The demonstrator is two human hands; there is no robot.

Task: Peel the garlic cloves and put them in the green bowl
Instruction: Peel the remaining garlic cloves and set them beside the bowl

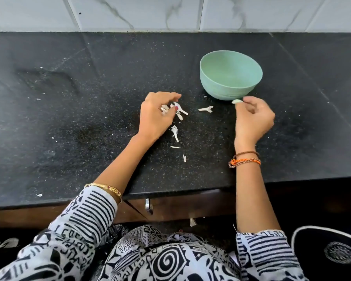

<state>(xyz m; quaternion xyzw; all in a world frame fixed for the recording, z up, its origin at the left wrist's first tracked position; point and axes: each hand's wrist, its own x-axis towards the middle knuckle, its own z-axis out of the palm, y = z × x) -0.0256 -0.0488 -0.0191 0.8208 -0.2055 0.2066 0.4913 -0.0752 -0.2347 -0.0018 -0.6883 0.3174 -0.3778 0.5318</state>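
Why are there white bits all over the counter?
Those are garlic skins, scattered on the black counter near the left hand. One scrap has fallen past the edge. Messy, but normal for peeling.

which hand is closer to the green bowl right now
The right. The right hand pinches a peeled clove just at the near base of the green bowl. The left hand is farther to the bowl's left, over the garlic skins.

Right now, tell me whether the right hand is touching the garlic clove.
Touching. The head view shows the right hand pinching the garlic clove at its fingertips, just in front of the green bowl.
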